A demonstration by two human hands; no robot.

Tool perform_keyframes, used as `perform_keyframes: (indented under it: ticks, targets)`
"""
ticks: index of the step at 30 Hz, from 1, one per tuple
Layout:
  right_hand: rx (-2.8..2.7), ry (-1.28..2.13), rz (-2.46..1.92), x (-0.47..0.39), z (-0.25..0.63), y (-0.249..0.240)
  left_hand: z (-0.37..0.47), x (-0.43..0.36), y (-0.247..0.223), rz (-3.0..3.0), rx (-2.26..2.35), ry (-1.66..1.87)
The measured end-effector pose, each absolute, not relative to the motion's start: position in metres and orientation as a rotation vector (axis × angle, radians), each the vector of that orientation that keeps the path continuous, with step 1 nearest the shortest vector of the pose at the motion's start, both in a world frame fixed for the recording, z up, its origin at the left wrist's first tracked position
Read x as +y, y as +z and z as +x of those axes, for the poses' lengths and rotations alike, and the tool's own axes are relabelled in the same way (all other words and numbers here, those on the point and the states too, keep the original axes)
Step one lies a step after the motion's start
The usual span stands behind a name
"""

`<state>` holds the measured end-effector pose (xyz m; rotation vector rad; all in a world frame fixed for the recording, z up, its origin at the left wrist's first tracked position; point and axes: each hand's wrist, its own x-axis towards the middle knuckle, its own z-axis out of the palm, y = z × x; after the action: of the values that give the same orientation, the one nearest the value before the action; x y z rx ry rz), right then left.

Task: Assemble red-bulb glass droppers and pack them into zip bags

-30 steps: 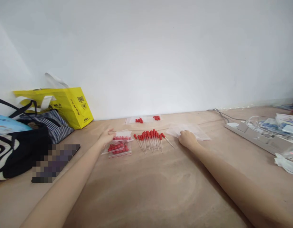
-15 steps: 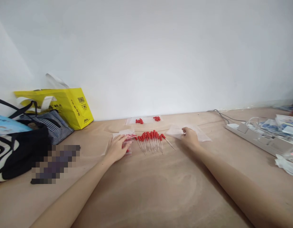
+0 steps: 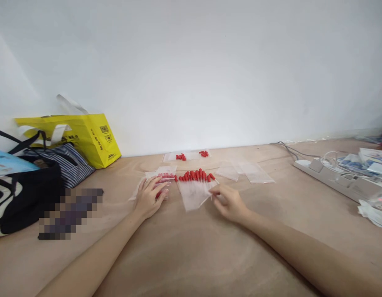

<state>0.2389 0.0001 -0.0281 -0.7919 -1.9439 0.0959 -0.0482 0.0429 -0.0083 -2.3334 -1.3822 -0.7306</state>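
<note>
My right hand (image 3: 229, 202) pinches the edge of a small clear plastic bag (image 3: 192, 196). The bag covers the thin pale stems of a row of droppers with red rubber bulbs (image 3: 195, 175); only the bulbs show plainly above it. With fingers spread, my left hand (image 3: 149, 197) lies on plastic bags (image 3: 166, 170) that have red bulbs inside. Part of those bags is hidden under the hand. More flat clear bags (image 3: 259, 172) lie beyond my right hand.
By the wall is another clear bag (image 3: 191, 156) with two small groups of red bulbs. A yellow bag (image 3: 107, 142), a striped pouch (image 3: 74, 159) and a black bag (image 3: 39, 198) stand at left. On the right are a white power strip (image 3: 327, 177), cables and crumpled white plastic (image 3: 373, 214).
My right hand has come left and nearer with a clear bag taken from the bags at right, and this bag now lies over the dropper stems. My left hand has hardly moved.
</note>
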Motion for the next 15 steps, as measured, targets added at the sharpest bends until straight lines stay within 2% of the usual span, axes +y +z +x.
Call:
perform_keyframes:
  ticks: [4, 7, 11, 15]
  targets:
    - [-2.244, 0.253, -0.701, -0.031, 0.222, -0.026, -0.034, 0.017, -0.007, -2.431, -1.198, -0.997]
    - [-2.269, 0.428, -0.727, -0.035, 0.223, -0.021, -0.017, -0.008, -0.009, -2.654, -1.169, -0.969]
    - [-2.069, 0.403, -0.976, -0.017, 0.234, -0.017, 0.005, -0.035, -0.010, -2.920, -1.332, -0.711]
    - [-2.104, 0.361, -1.171, -0.005, 0.244, -0.020, 0.016, -0.046, -0.005, -3.053, -1.478, -0.398]
